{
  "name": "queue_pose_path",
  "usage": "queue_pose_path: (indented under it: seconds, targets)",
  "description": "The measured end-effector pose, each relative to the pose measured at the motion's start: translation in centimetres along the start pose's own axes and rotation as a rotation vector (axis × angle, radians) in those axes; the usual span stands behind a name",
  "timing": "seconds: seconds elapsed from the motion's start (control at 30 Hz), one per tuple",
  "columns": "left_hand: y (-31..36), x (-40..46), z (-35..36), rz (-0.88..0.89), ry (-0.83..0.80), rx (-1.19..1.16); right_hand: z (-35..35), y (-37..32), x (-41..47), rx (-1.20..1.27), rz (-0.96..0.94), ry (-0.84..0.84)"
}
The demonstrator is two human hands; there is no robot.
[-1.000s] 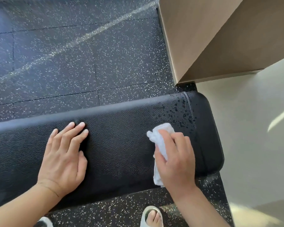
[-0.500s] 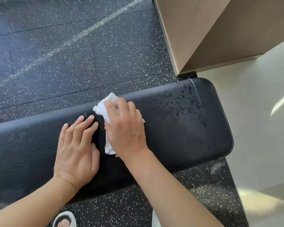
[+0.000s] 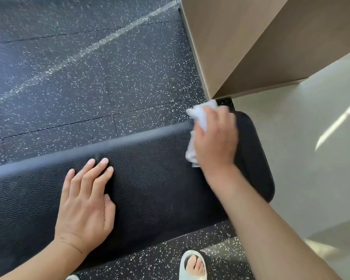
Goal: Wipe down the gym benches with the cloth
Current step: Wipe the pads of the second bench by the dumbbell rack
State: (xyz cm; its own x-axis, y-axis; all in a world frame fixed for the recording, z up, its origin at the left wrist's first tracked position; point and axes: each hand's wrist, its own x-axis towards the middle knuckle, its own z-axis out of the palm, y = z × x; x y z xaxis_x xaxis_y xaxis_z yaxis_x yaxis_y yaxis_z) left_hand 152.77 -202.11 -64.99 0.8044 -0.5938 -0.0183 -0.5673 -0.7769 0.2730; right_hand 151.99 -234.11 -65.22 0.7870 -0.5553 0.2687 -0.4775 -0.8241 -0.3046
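1. Head view: the bench [image 3: 160, 178], a black padded slab, runs across the frame over speckled floor [image 3: 69, 77], its rounded end at the right.
2. The left hand [image 3: 87, 201] lies flat on the bench near its middle, palm down, fingers straight and close together, pointing toward the far edge; its forearm comes in from the lower left.
3. The right hand [image 3: 214, 138] presses on the bench near the far edge at the rounded end, fingers curled over the cloth [image 3: 198, 116], gripping it. The arm reaches in diagonally from the lower right.
4. The cloth, white and bunched, pokes out past the fingers and beside the wrist, touching the bench. It is blurred.
5. A tan box [image 3: 240, 47] stands just beyond the bench end.
6. A sandal [image 3: 192, 265] shows near the bench's near edge.
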Motion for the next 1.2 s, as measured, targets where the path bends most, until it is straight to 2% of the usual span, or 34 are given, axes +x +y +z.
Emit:
queue_pose_path:
  seconds: [0.17,0.23,0.33,0.43,0.53,0.6,0.77,0.87,1.0,1.1,1.13,1.2]
  targets:
    - [0.0,0.0,0.3,0.005,0.005,0.019,2.4,-11.3,-4.2,0.154,-0.235,-0.143]
    - [0.0,0.1,0.4,0.004,0.003,0.023,1.8,-11.8,-7.3,0.217,-0.358,-0.201]
    - [0.1,0.2,0.4,0.010,0.012,0.041,-0.5,-7.0,-9.7,0.244,-0.472,-0.208]
    - [0.4,0.3,0.5,0.020,0.017,0.047,-2.7,0.6,-7.2,0.170,-0.407,-0.128]
    - [0.2,0.3,0.4,0.017,0.019,0.047,-2.3,4.9,-1.0,0.085,-0.184,-0.090]
    - [0.3,0.2,0.4,0.017,0.020,0.046,-1.0,4.2,1.7,0.044,-0.051,-0.085]
    - [0.3,0.2,0.4,0.012,0.020,0.044,0.0,0.9,2.8,-0.015,0.087,-0.057]
    - [0.4,0.2,0.5,0.005,0.024,0.036,-1.0,-1.7,-2.1,0.077,0.040,-0.080]
    - [0.2,0.2,0.4,0.001,0.027,0.013,-2.7,-7.0,-13.8,0.195,-0.272,-0.231]
    - [0.2,0.0,0.4,0.005,0.040,0.005,-4.0,-5.6,-16.8,0.180,-0.438,-0.244]
    - [0.2,0.0,0.4,0.006,0.050,0.000,-4.2,-4.3,-16.3,0.159,-0.435,-0.230]
    - [0.2,0.0,0.3,0.012,0.062,-0.019,-4.4,-1.0,-14.4,0.112,-0.293,-0.141]
